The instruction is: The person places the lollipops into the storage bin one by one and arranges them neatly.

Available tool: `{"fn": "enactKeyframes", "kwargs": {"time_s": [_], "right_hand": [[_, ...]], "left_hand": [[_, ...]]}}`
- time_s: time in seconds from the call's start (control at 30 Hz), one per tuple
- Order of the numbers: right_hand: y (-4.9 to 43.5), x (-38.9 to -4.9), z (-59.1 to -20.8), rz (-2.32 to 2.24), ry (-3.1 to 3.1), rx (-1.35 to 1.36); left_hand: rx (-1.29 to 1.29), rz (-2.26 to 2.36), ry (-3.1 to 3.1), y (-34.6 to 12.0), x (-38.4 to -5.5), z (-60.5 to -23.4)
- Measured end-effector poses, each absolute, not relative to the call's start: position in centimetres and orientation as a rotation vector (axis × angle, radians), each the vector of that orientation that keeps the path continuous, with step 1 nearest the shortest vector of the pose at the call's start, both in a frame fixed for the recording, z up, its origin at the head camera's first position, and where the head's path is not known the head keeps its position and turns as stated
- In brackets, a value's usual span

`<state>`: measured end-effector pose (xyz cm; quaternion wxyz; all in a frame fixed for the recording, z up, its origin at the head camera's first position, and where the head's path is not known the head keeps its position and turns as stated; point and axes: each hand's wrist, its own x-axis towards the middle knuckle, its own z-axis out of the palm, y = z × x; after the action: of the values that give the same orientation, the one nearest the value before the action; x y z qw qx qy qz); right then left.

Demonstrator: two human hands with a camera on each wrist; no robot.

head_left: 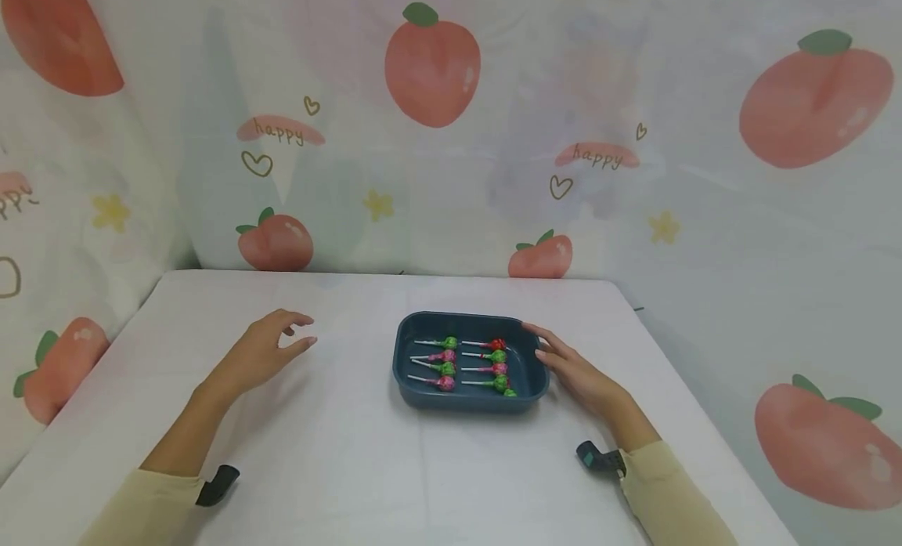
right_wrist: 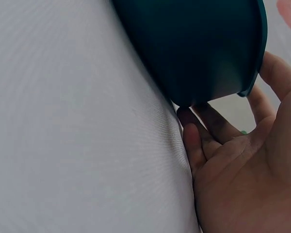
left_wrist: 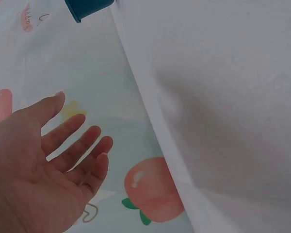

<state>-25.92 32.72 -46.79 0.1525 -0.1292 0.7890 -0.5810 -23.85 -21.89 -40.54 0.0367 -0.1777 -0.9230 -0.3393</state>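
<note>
A dark blue rectangular tray (head_left: pixel 465 401) stands right of the middle of the white table. Inside it lie several wrapped lollipops in two columns: a red lollipop (head_left: pixel 497 345), plus green lollipops (head_left: pixel 448 343) and pink lollipops (head_left: pixel 446 383), their white sticks pointing left. My right hand (head_left: pixel 581 376) touches the tray's right end, fingertips at the rim and side wall; the right wrist view has its fingers (right_wrist: pixel 218 121) against the outer wall. Over the table to the left, my left hand (head_left: pixel 264 350) hovers with loosely bent fingers (left_wrist: pixel 70 131) and nothing in it.
The white cloth-covered table (head_left: pixel 338 452) reaches back to a curtain (head_left: pixel 338 76) printed with peaches, hearts and flowers. Both wrists carry dark devices, the left device (head_left: pixel 218 485) and the right device (head_left: pixel 599 457), at the cream sleeves.
</note>
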Motion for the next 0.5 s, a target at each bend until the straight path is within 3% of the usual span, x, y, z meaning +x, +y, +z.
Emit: {"fn": "enactKeyframes", "kwargs": {"time_s": [0.5], "right_hand": [[32.6,-25.5,-46.6,-1.673,2.263,-0.349]], "left_hand": [[-0.625,-0.428,-2.738,-20.7,-23.9,-41.9]]}}
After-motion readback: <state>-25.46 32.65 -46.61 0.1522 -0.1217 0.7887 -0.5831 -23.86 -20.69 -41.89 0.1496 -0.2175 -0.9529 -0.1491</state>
